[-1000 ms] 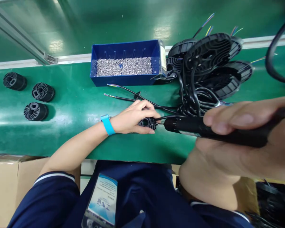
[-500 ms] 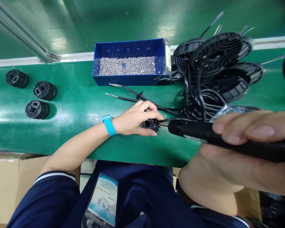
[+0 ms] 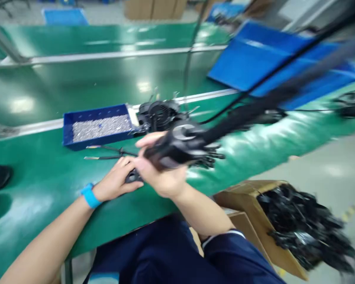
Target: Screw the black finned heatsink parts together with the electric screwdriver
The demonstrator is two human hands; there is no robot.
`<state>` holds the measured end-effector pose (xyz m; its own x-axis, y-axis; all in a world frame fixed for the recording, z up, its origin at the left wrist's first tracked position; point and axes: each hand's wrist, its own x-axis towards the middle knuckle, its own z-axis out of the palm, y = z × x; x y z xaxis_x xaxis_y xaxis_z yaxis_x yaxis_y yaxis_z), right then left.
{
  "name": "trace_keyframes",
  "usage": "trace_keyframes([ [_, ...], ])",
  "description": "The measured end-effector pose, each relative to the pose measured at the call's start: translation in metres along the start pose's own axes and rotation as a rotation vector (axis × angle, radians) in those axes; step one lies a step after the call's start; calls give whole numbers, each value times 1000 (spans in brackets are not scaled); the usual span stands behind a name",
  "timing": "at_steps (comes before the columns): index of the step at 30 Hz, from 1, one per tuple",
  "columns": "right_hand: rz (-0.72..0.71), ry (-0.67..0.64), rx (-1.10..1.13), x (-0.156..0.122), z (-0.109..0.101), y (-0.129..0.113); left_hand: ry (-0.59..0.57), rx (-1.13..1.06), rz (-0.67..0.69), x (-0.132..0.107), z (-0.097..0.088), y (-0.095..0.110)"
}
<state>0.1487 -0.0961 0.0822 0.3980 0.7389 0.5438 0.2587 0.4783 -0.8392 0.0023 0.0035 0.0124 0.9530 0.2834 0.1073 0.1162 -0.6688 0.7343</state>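
Two hands were logged by us at the centre of the head view, both over the green table (image 3: 47, 177).

Item, left hand (image 3: 118, 182): we noted a blue wristband (image 3: 90, 195) on it, and its fingers pressed down around a small black ribbed part (image 3: 133, 176) that lay on the table directly under them.

Item, right hand (image 3: 162, 175): just at 3 o'clock of the left hand, fingers clenched about the black electric screwdriver (image 3: 177, 148). The tool was blurred; we could not tell where its tip stood. Its black cable (image 3: 284, 65) ran off toward 2 o'clock.

Item, blue bin (image 3: 68, 136) of small silver screws (image 3: 102, 127): at 11 o'clock of the hands, near the far rail.

Item, heap of black round housings (image 3: 159, 114) with leads: just at 3 o'clock of the bin.

Item, loose wires (image 3: 106, 152): on the table between the bin and the left hand.

Item, open cardboard box (image 3: 245, 197) of black parts (image 3: 304, 228): on the floor at 4 o'clock.
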Motion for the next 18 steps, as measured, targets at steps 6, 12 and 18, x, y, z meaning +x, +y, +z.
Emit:
trace_keyframes([
  [6, 115, -38, 151, 6, 8, 0, 9, 73, 31, 1, -4, 9],
  [12, 213, -113, 132, 8, 6, 1, 9, 103, 9, 0, -1, 7],
  [18, 219, -161, 87, 8, 5, 9, 52, 152, 3, 0, 4, 0],
])
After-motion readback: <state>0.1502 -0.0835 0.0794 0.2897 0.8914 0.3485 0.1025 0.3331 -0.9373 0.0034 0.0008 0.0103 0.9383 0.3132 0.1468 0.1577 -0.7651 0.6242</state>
